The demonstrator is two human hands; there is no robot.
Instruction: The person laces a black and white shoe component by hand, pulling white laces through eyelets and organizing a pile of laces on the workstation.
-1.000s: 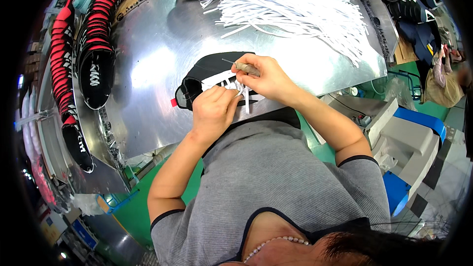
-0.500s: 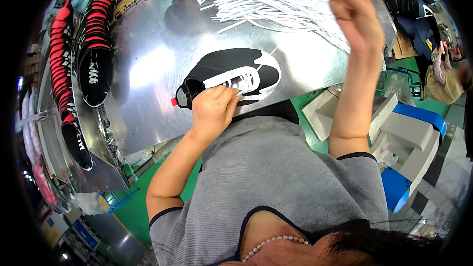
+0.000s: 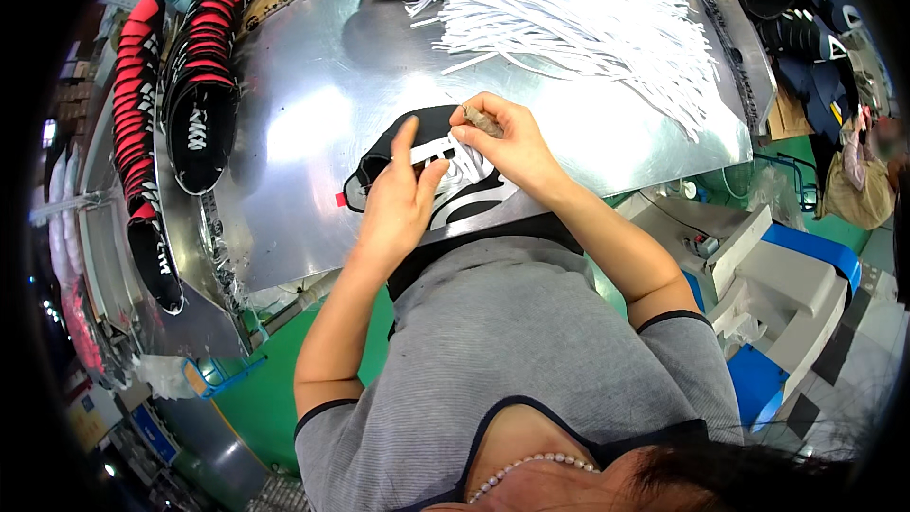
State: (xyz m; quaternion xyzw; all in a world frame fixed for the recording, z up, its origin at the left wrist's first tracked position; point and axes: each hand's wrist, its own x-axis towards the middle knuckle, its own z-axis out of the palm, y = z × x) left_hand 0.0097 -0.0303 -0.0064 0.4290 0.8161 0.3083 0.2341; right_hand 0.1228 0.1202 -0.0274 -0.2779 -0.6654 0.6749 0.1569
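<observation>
One black, white-laced shoe upper [image 3: 462,171] lay under my spread left hand [image 3: 396,197]; right hand [image 3: 512,144] gripped tan handle [image 3: 482,121]. Table [image 3: 299,194] was bare left of upper, near edge just beside it.

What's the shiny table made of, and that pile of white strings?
The table looks like smooth metal, because lights bounce back as bright, blurry patches. The white strings seem like soft, matte fabric: they lie in loose curves. Which fibre, I can't tell.
</observation>
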